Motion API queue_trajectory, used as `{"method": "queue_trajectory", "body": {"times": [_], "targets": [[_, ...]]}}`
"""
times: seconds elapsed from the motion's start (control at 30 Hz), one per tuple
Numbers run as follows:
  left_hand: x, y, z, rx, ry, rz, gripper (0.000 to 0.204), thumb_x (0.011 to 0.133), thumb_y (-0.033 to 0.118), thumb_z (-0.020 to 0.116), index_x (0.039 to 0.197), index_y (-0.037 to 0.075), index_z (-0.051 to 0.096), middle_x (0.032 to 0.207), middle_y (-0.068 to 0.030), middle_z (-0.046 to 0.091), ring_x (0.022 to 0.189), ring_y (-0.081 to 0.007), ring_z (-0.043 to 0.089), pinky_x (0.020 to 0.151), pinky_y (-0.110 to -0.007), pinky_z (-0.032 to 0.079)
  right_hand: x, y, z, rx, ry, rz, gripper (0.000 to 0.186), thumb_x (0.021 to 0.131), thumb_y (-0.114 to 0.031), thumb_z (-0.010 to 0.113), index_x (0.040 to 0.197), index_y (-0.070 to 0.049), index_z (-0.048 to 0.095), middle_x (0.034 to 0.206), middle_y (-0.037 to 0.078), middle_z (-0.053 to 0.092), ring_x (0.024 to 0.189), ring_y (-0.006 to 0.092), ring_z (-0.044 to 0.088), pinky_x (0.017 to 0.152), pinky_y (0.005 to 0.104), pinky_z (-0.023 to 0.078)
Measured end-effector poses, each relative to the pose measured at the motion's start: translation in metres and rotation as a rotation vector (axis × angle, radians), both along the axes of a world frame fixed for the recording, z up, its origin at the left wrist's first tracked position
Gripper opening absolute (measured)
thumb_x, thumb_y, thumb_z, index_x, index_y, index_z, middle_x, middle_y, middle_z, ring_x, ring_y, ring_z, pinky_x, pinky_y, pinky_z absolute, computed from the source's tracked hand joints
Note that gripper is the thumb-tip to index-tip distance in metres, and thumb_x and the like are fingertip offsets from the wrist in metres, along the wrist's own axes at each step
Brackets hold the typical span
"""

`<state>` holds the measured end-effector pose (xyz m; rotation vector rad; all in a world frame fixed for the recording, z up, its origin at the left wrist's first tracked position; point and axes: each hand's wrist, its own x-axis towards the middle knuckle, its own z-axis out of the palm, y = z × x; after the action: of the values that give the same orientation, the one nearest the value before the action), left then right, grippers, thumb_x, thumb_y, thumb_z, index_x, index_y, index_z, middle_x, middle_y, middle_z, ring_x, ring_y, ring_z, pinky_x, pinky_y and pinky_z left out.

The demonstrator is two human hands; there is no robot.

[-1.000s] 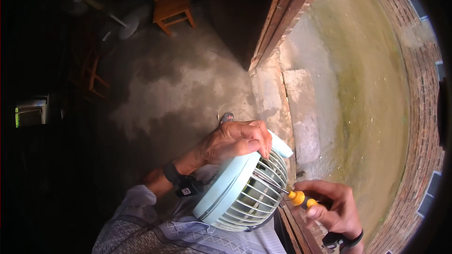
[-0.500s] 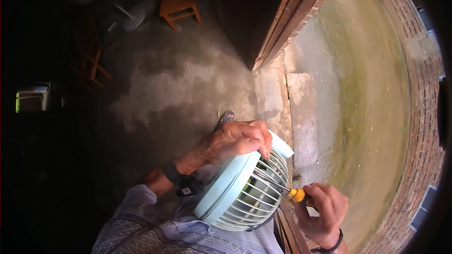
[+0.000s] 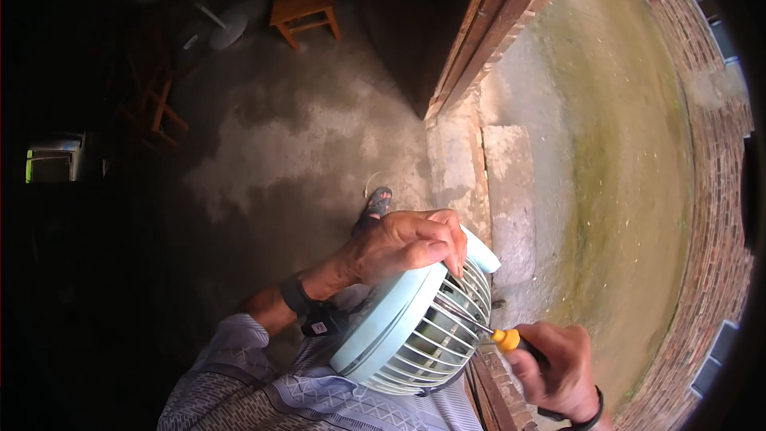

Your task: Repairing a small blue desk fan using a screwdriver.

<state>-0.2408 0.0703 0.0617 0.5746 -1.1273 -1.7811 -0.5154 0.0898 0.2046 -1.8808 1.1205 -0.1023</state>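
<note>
A pale blue fan (image 3: 385,313) with a white wire grille (image 3: 435,347) rests against my patterned shirt at the lower middle. My left hand (image 3: 415,243) grips the top of its housing, fingertips curled onto the grille. My right hand (image 3: 558,367), at the fan's right side, is closed on a yellow-and-black screwdriver (image 3: 505,339). The screwdriver's metal shaft passes between the grille wires into the fan; its tip is too hard to make out.
A wooden chair (image 3: 300,4) stands at the back, with another wooden chair (image 3: 159,116) and a white stand (image 3: 223,32) in the shadow. A wooden door frame (image 3: 479,32) and stone threshold (image 3: 511,183) border an outdoor yard with a brick wall (image 3: 714,175). My sandalled foot (image 3: 377,203) is on the concrete floor.
My right hand has shifted around the screwdriver handle, first higher, now slightly lower and more wrapped over it. My left hand and the fan have moved slightly down and right in view.
</note>
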Motion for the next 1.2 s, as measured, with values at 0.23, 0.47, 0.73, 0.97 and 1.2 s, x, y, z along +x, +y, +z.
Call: {"method": "queue_trajectory", "body": {"times": [0.23,0.47,0.73,0.97,1.2], "targets": [[-0.007,-0.007,0.002,-0.038,-0.014,0.022,0.028,0.099,0.022,0.056,0.092,0.001,0.073,0.095,-0.0101,0.065,0.102,-0.0250,0.060,0.101,-0.044,0.045,0.002,0.011,-0.014,-0.604,0.052,0.012,0.045,0.072,-0.010,0.088,0.109,0.000,0.065,0.087,0.014,0.068,0.066,0.0282,0.066,0.054,0.0366,0.050],[-0.007,-0.005,0.000,-0.064,-0.011,-0.008,0.027,0.099,0.021,0.056,0.093,0.001,0.074,0.096,-0.0105,0.066,0.103,-0.0256,0.060,0.102,-0.045,0.045,0.000,-0.010,0.017,0.404,-0.035,-0.173,0.040,0.098,-0.034,0.071,0.109,0.005,0.070,0.072,0.011,0.069,0.062,0.0202,0.067,0.060,0.0306,0.052],[0.000,-0.004,-0.007,-0.073,0.041,-0.031,0.022,0.097,0.013,0.054,0.095,-0.001,0.070,0.102,-0.0098,0.064,0.105,-0.0202,0.060,0.102,-0.038,0.044,0.011,0.008,-0.006,-0.816,0.082,0.171,0.046,0.070,-0.005,0.087,0.111,0.000,0.067,0.087,0.011,0.069,0.064,0.0235,0.063,0.054,0.0346,0.045],[0.004,-0.007,-0.003,-0.037,-0.033,-0.015,0.022,0.097,0.014,0.052,0.096,-0.001,0.069,0.102,-0.0081,0.066,0.105,-0.0181,0.060,0.100,-0.035,0.044,0.015,0.011,-0.009,-0.874,0.136,0.126,0.044,0.069,0.002,0.085,0.108,-0.001,0.063,0.091,0.012,0.068,0.074,0.0269,0.067,0.061,0.0359,0.048],[0.008,-0.008,-0.005,-0.069,-0.017,-0.014,0.022,0.096,0.013,0.051,0.094,-0.001,0.068,0.100,-0.0084,0.066,0.104,-0.0187,0.061,0.100,-0.036,0.045,0.016,0.018,-0.011,-0.816,0.162,0.043,0.046,0.066,0.004,0.085,0.105,-0.003,0.060,0.088,0.010,0.067,0.073,0.0257,0.066,0.061,0.0353,0.048]]}}
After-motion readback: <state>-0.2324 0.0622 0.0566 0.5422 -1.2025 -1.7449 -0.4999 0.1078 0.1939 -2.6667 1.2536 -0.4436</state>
